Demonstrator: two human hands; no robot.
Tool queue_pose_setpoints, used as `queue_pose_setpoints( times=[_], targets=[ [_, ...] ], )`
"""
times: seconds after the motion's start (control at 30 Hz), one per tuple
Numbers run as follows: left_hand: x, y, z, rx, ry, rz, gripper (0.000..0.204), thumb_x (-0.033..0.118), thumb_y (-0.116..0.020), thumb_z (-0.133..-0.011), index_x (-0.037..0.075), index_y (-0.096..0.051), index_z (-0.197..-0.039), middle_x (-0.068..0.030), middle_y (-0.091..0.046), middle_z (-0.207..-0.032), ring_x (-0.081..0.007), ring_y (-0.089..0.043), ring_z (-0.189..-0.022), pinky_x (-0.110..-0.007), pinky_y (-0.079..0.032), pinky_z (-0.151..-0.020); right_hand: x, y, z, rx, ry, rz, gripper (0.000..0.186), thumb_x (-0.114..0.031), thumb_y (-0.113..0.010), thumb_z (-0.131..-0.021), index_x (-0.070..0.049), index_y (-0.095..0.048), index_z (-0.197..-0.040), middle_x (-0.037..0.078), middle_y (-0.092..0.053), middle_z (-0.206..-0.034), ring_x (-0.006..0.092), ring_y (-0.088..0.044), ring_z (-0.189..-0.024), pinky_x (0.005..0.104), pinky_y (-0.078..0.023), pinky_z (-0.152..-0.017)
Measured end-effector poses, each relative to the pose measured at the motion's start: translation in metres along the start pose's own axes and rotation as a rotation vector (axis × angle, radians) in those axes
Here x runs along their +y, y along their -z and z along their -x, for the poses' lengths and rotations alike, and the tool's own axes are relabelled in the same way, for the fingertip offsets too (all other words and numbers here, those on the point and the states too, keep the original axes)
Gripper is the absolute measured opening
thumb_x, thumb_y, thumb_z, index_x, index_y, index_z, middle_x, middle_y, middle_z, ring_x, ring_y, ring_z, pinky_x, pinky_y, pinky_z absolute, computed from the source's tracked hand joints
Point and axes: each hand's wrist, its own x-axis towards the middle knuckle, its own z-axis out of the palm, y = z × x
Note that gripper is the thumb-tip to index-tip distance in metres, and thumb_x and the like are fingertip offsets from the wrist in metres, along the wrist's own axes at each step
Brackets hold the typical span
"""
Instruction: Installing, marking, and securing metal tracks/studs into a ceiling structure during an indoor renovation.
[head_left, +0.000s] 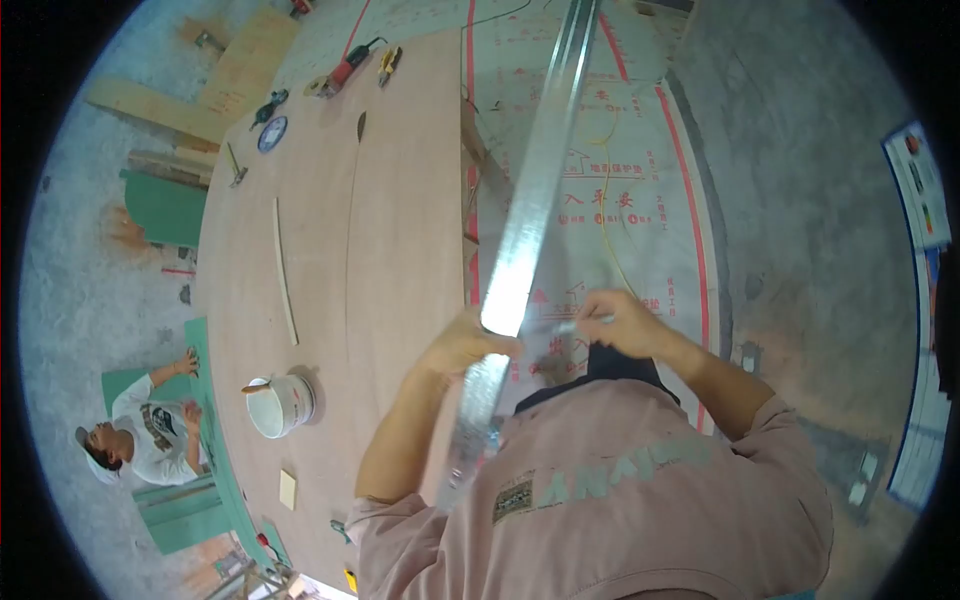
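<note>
A long, shiny metal channel (530,220) slants from the far edge down past my left side. My left hand (462,345) is closed around it near its lower end, with the thumb lying across the metal. Just to the right of the channel, in front of my body, my right hand (622,325) has its fingers pinched together. A small, pale, blurred thing (568,328) juts from the fingertips toward the channel; its kind does not show clearly.
A wooden worktable (410,220) at left bears a white bucket (290,405), thin strip (283,270), hammer (236,170) and red angle grinder (347,66). A co-worker (150,430) handles green boards (205,400) beyond it. Printed protective sheeting (640,240) covers the floor; a yellow cord (606,215) crosses it.
</note>
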Motion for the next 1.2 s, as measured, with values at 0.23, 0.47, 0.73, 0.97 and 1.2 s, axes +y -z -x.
queue_pose_setpoints(
  times=[0.23, 0.47, 0.73, 0.97, 1.2],
  targets=[
    [0.056, 0.069, -0.124, 0.314, 0.185, -0.100, 0.038, 0.006, -0.080, -0.065, 0.000, -0.063, -0.098, -0.0030, -0.060, -0.078, -0.0127, -0.058, -0.070, -0.029, -0.050, -0.068, 0.005, 0.214, -0.152, 0.447, 0.001, -0.279, 0.014, -0.014, -0.062, -0.093, -0.005, -0.059, -0.103, 0.002, -0.062, -0.079, 0.0071, -0.054, -0.067, 0.0215, -0.041, -0.057],
    [0.079, 0.088, -0.223, 0.707, -0.039, -0.570, 0.053, 0.013, -0.076, -0.062, -0.007, -0.058, -0.108, -0.0173, -0.065, -0.082, -0.0283, -0.064, -0.076, -0.038, -0.051, -0.072, -0.104, 0.221, -0.334, -0.212, 0.073, -0.160, 0.015, -0.007, -0.059, -0.094, 0.000, -0.060, -0.107, 0.005, -0.065, -0.087, 0.0101, -0.058, -0.078, 0.0240, -0.045, -0.065],
    [0.100, 0.118, -0.311, 0.797, 0.135, -0.684, 0.057, 0.023, -0.071, -0.064, -0.003, -0.058, -0.114, -0.0280, -0.066, -0.095, -0.0446, -0.064, -0.092, -0.050, -0.052, -0.082, -0.077, 0.058, -0.550, -0.486, 0.532, 0.836, 0.019, -0.026, -0.061, -0.086, -0.010, -0.071, -0.089, 0.017, -0.068, -0.094, 0.0365, -0.065, -0.089, 0.0475, -0.050, -0.078],
    [0.132, 0.166, -0.370, 0.770, -0.004, -0.709, 0.056, 0.020, -0.069, -0.067, 0.000, -0.055, -0.117, -0.0270, -0.066, -0.094, -0.0449, -0.063, -0.092, -0.051, -0.051, -0.082, -0.046, -0.033, -0.616, -0.493, 0.845, 0.871, 0.027, -0.023, -0.063, -0.084, -0.012, -0.065, -0.108, 0.011, -0.062, -0.117, 0.0306, -0.053, -0.119, 0.0529, -0.039, -0.096],
    [0.209, 0.220, -0.411, 0.993, -0.070, -0.651, 0.058, 0.024, -0.075, -0.071, 0.010, -0.057, -0.124, -0.0165, -0.062, -0.111, -0.0358, -0.060, -0.103, -0.048, -0.048, -0.088, -0.190, 0.076, -0.796, -0.303, 0.922, 1.037, 0.068, -0.028, -0.076, -0.075, -0.008, -0.047, -0.133, 0.015, -0.047, -0.138, 0.0338, -0.043, -0.130, 0.0591, -0.027, -0.106]
  ],
)
